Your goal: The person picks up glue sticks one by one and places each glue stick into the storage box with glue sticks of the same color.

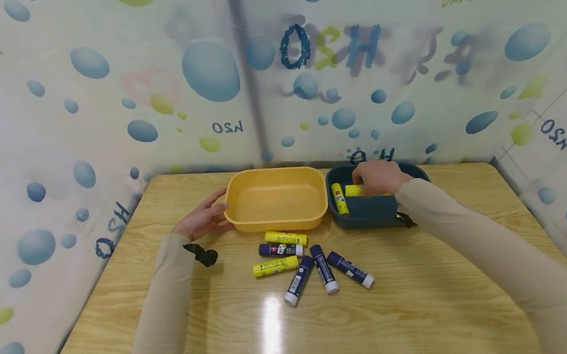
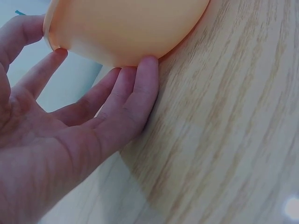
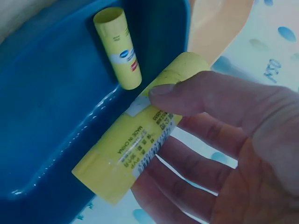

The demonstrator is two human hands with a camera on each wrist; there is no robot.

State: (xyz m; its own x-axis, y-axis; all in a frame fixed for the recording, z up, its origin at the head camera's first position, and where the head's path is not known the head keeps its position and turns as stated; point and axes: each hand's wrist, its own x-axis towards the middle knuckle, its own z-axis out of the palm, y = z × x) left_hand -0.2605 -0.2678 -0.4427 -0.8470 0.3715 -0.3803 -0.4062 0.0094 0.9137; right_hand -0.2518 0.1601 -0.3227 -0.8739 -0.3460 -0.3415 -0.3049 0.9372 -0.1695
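My right hand [image 1: 381, 177] is over the dark blue bin [image 1: 367, 219], pinching a yellow glue stick [image 3: 126, 135] between thumb and fingers. Another yellow glue stick [image 1: 339, 199] lies inside that bin at its left end. At the left end of the yellow bin [image 1: 278, 224], my left hand [image 1: 204, 216] touches the outer wall and rim with outstretched fingers [image 2: 147, 77]. Nothing lies in the yellow bin. In front of it on the table are two yellow glue sticks [image 1: 275, 266] and several dark blue ones with white ends [image 1: 299, 280].
The two bins stand side by side at the back of the wooden table [image 1: 235, 325]. Right behind them rises a curtain [image 1: 156, 87] printed with blue and green drops. Dark straps [image 1: 202, 255] hang at both wrists.
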